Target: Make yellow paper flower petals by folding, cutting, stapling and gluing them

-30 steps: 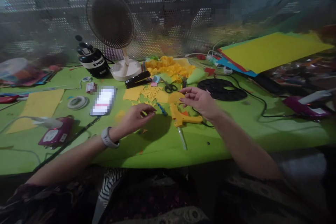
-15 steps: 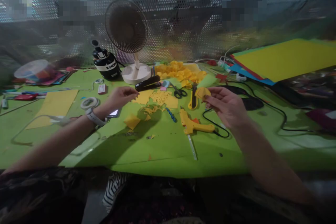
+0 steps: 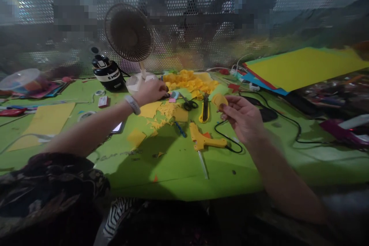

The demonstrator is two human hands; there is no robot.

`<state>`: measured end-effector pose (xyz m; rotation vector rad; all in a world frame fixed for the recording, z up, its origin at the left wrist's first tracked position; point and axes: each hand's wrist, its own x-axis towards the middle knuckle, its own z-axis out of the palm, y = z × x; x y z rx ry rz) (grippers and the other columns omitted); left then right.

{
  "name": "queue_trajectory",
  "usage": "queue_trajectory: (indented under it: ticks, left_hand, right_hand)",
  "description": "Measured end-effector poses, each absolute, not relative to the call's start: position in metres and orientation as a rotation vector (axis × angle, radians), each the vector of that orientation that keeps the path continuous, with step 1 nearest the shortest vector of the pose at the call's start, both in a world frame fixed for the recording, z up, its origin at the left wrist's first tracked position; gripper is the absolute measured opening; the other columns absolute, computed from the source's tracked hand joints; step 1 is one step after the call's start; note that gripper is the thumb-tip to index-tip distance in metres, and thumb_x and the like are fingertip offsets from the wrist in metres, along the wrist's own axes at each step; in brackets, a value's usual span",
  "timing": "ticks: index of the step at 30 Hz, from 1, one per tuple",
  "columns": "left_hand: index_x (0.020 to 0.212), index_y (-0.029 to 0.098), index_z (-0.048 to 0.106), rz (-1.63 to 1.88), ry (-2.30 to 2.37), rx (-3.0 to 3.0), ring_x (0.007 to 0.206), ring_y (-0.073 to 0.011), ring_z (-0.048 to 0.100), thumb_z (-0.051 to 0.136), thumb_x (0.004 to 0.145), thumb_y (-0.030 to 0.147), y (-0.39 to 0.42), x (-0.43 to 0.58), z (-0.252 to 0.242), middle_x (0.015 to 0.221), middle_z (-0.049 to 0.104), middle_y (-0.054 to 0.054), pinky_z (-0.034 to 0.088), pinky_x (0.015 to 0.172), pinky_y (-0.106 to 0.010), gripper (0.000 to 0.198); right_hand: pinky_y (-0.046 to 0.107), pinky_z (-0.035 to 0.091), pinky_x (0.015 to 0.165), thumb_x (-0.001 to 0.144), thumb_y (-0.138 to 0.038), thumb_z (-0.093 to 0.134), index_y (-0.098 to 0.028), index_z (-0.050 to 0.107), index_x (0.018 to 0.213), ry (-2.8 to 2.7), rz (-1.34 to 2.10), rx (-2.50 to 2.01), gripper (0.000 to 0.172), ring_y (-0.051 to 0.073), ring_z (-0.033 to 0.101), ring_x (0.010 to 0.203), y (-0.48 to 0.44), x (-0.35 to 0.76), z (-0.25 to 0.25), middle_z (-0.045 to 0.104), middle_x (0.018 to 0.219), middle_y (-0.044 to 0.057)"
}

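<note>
My right hand [image 3: 242, 117] pinches a small curved yellow paper petal [image 3: 220, 100] between thumb and fingers, raised over the table's right half. Stretched toward the fan base, my left hand [image 3: 152, 91] has its fingers curled down over a black stapler [image 3: 167, 95], which is mostly hidden beneath it. Just right of that hand are small sticky notes [image 3: 174, 95] and black scissors [image 3: 190, 104]. Below my left hand lie yellow paper scraps [image 3: 168, 110]. A yellow glue gun [image 3: 201, 138] rests between my arms, a clear glue stick protruding from its back.
A white fan [image 3: 129, 34] and a black bottle [image 3: 108, 75] stand at the back left. Behind the scissors is a heap of yellow petals [image 3: 191, 82]. A yellow cutter [image 3: 205, 109] lies near the glue gun's black cord [image 3: 235, 144]. Coloured sheets [image 3: 305, 67] are stacked at right.
My left hand has moved forward and right, from above the yellow paper onto the stapler. My right hand still holds the petal. The view has shifted slightly.
</note>
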<state>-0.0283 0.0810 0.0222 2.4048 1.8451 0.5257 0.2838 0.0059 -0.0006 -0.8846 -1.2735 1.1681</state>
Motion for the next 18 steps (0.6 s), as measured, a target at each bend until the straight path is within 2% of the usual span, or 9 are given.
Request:
queue_trajectory:
  ticks: [4, 8, 11, 14, 18]
  left_hand:
    - [0.099, 0.011, 0.073, 0.475, 1.975, 2.340, 0.087, -0.0279, 0.065, 0.061, 0.083, 0.027, 0.092, -0.074, 0.020, 0.095, 0.072, -0.014, 0.047, 0.080, -0.040, 0.026]
    - [0.117, 0.010, 0.065, 0.387, 1.916, 2.354, 0.102, -0.0273, 0.063, 0.067, 0.081, 0.037, 0.098, -0.091, 0.002, 0.115, 0.069, -0.015, 0.047, 0.087, -0.036, 0.045]
    - [0.122, 0.013, 0.062, 0.305, 1.869, 2.366, 0.101, -0.0268, 0.063, 0.067, 0.080, 0.046, 0.106, -0.089, -0.013, 0.116, 0.069, -0.013, 0.046, 0.083, -0.033, 0.054]
    - [0.117, 0.014, 0.065, 0.260, 1.887, 2.395, 0.097, -0.0273, 0.064, 0.065, 0.081, 0.042, 0.114, -0.085, -0.025, 0.109, 0.070, -0.013, 0.045, 0.077, -0.032, 0.045]
    - [0.114, 0.014, 0.064, 0.275, 1.981, 2.370, 0.100, -0.0276, 0.062, 0.063, 0.083, 0.039, 0.119, -0.083, -0.031, 0.111, 0.069, -0.014, 0.043, 0.079, -0.031, 0.040]
  right_hand:
    - [0.023, 0.049, 0.050, 0.063, -0.035, 0.087, -0.022, 0.066, 0.094, -1.248, 1.210, -0.844, 0.040, 0.008, 0.055, 0.053, 0.002, 0.281, 0.001, 0.065, 0.074, -0.003]
    - [0.021, 0.049, 0.050, 0.061, -0.033, 0.088, -0.020, 0.066, 0.092, -1.250, 1.257, -0.865, 0.040, 0.008, 0.056, 0.053, 0.003, 0.275, -0.002, 0.065, 0.073, -0.003]
    - [0.021, 0.049, 0.050, 0.060, -0.032, 0.089, -0.020, 0.066, 0.092, -1.258, 1.282, -0.901, 0.041, 0.008, 0.056, 0.054, 0.006, 0.272, -0.006, 0.065, 0.072, -0.003]
    - [0.020, 0.048, 0.049, 0.058, -0.033, 0.090, -0.019, 0.066, 0.091, -1.256, 1.287, -0.929, 0.043, 0.008, 0.056, 0.052, 0.007, 0.269, -0.010, 0.063, 0.069, -0.004]
    - [0.021, 0.048, 0.050, 0.057, -0.033, 0.091, -0.019, 0.067, 0.091, -1.279, 1.296, -0.955, 0.044, 0.008, 0.055, 0.051, 0.006, 0.267, -0.015, 0.062, 0.067, -0.004]
